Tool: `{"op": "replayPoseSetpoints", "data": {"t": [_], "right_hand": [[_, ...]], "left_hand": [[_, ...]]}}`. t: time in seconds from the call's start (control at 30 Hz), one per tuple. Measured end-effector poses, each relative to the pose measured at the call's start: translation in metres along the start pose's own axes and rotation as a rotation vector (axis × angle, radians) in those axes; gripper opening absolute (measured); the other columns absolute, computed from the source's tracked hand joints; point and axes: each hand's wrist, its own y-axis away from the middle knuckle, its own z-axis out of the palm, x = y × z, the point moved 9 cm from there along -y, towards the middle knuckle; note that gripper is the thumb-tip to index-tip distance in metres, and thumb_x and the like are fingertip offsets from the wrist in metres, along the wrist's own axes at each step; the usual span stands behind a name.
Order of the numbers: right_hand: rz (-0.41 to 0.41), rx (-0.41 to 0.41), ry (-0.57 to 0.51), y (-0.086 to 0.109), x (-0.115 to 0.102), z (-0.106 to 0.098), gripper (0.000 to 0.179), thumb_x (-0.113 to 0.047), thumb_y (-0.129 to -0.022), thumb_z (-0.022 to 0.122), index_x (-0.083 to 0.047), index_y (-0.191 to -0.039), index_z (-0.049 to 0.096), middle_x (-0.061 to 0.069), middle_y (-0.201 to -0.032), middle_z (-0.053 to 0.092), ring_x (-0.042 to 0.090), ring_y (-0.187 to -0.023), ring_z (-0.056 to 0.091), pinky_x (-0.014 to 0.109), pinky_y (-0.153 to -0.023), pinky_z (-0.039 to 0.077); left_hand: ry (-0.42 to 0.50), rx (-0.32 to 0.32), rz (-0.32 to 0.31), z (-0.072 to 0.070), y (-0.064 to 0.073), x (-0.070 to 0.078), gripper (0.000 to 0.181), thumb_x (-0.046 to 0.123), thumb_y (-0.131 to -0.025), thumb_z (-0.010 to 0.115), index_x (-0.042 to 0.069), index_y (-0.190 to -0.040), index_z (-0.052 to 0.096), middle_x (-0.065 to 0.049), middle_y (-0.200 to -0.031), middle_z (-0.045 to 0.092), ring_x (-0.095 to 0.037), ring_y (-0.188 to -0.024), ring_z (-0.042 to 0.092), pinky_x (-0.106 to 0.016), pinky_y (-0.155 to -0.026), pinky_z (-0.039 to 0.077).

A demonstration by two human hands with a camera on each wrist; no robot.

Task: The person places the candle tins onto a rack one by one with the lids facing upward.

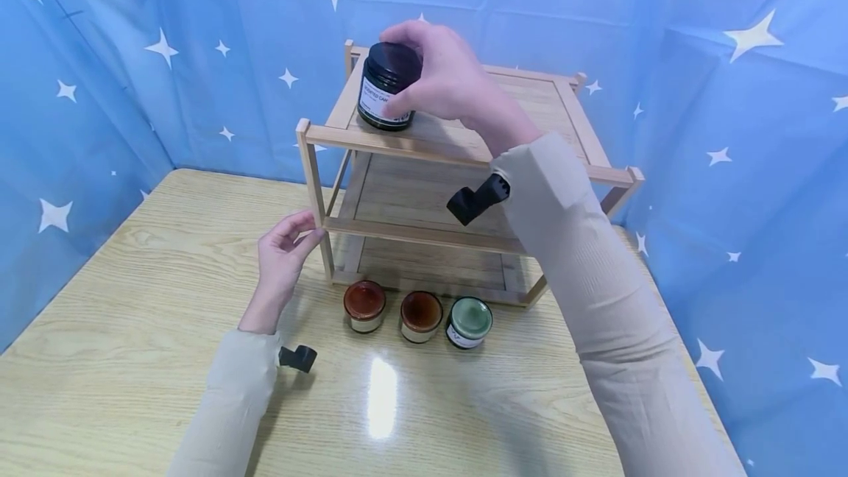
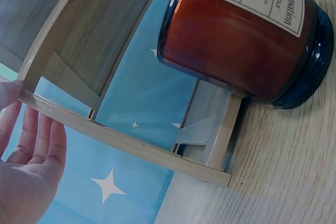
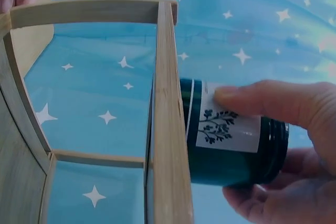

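My right hand (image 1: 445,78) grips a dark green scented candle jar (image 1: 376,90) with a black lid and white label. Upright at the front left corner of the wooden shelf's (image 1: 397,143) top tier, the jar is behind the front rail; whether its base touches the board I cannot tell. In the right wrist view, thumb and fingers lie on opposite sides of the jar (image 3: 226,161). Lower down, my left hand (image 1: 281,260) pinches the shelf's left front post (image 2: 79,119) between thumb and fingers.
Before the shelf, two amber candle jars (image 1: 364,300) and a green candle jar (image 1: 471,317) stand in a row on the wood-grain table (image 1: 165,300). A blue star-patterned curtain (image 1: 218,13) hangs behind. The shelf has a middle and a bottom tier.
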Motion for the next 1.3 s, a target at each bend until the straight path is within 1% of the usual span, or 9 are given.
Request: {"op": "replayPoseSetpoints", "data": {"t": [0.13, 0.23, 0.5, 0.63, 0.73, 0.9, 1.0, 1.13, 1.3], "right_hand": [[-0.033, -0.050, 0.037, -0.003, -0.004, 0.003, 0.078, -0.001, -0.070, 0.079, -0.014, -0.138, 0.044, -0.001, -0.129, 0.054, 0.010, -0.112, 0.050, 0.016, -0.097, 0.036], [-0.039, -0.088, 0.041, -0.005, -0.005, 0.005, 0.078, 0.000, -0.071, 0.078, -0.014, -0.139, 0.043, -0.001, -0.132, 0.052, 0.011, -0.115, 0.049, 0.018, -0.099, 0.036], [-0.096, -0.157, -0.007, -0.007, -0.007, 0.010, 0.077, 0.002, -0.071, 0.077, -0.010, -0.139, 0.042, 0.002, -0.135, 0.049, 0.010, -0.117, 0.049, 0.018, -0.099, 0.037], [-0.114, -0.171, -0.041, -0.007, -0.006, 0.011, 0.078, 0.003, -0.071, 0.076, -0.009, -0.139, 0.041, 0.003, -0.136, 0.048, 0.012, -0.117, 0.048, 0.019, -0.100, 0.037], [-0.110, -0.173, -0.073, -0.007, -0.005, 0.010, 0.079, 0.003, -0.071, 0.076, -0.008, -0.140, 0.039, 0.004, -0.135, 0.048, 0.012, -0.118, 0.048, 0.019, -0.100, 0.037], [-0.088, -0.161, -0.148, -0.007, 0.001, 0.010, 0.082, 0.005, -0.070, 0.077, -0.007, -0.140, 0.038, 0.005, -0.134, 0.049, 0.013, -0.119, 0.049, 0.019, -0.100, 0.038], [-0.072, -0.137, -0.177, -0.006, 0.005, 0.009, 0.084, 0.004, -0.069, 0.078, -0.007, -0.141, 0.035, 0.005, -0.135, 0.048, 0.016, -0.122, 0.048, 0.020, -0.101, 0.038], [-0.039, -0.089, -0.207, -0.001, 0.012, 0.005, 0.088, -0.001, -0.071, 0.080, -0.009, -0.144, 0.032, 0.007, -0.139, 0.045, 0.018, -0.124, 0.046, 0.019, -0.101, 0.038], [-0.008, -0.011, -0.235, 0.010, 0.019, -0.008, 0.088, -0.008, -0.071, 0.082, -0.011, -0.144, 0.034, 0.007, -0.135, 0.047, 0.015, -0.122, 0.048, 0.016, -0.100, 0.038]], "left_hand": [[-0.019, 0.001, 0.000, 0.000, 0.000, 0.001, 0.042, -0.019, -0.080, 0.058, 0.019, -0.095, 0.069, 0.005, -0.089, 0.067, -0.008, -0.086, 0.062, -0.021, -0.081, 0.053], [-0.030, 0.001, 0.001, 0.000, 0.000, 0.001, 0.042, -0.018, -0.080, 0.059, 0.019, -0.095, 0.069, 0.005, -0.089, 0.068, -0.008, -0.086, 0.062, -0.021, -0.081, 0.053], [-0.020, -0.008, 0.004, 0.000, 0.001, 0.002, 0.042, -0.019, -0.080, 0.058, 0.019, -0.095, 0.069, 0.005, -0.088, 0.068, -0.008, -0.086, 0.062, -0.021, -0.082, 0.053], [-0.023, -0.007, 0.005, -0.001, 0.001, 0.002, 0.042, -0.018, -0.080, 0.058, 0.019, -0.095, 0.069, 0.005, -0.088, 0.068, -0.008, -0.086, 0.063, -0.021, -0.081, 0.053], [-0.012, -0.010, 0.006, -0.001, 0.001, 0.002, 0.042, -0.019, -0.080, 0.058, 0.019, -0.095, 0.069, 0.005, -0.088, 0.069, -0.008, -0.086, 0.063, -0.021, -0.082, 0.053], [0.011, -0.017, 0.011, 0.000, 0.000, 0.002, 0.043, -0.020, -0.080, 0.057, 0.018, -0.095, 0.070, 0.005, -0.088, 0.069, -0.008, -0.086, 0.063, -0.022, -0.082, 0.053], [0.014, -0.017, 0.010, 0.001, 0.001, 0.001, 0.044, -0.021, -0.079, 0.057, 0.018, -0.095, 0.070, 0.005, -0.088, 0.069, -0.008, -0.086, 0.063, -0.022, -0.081, 0.053], [0.016, -0.018, 0.009, 0.001, 0.001, 0.001, 0.045, -0.021, -0.079, 0.056, 0.018, -0.095, 0.069, 0.005, -0.088, 0.069, -0.008, -0.086, 0.063, -0.022, -0.081, 0.053], [0.011, -0.011, -0.002, 0.001, 0.001, 0.000, 0.044, -0.021, -0.080, 0.057, 0.018, -0.094, 0.070, 0.005, -0.088, 0.068, -0.008, -0.086, 0.063, -0.021, -0.081, 0.053]]}}
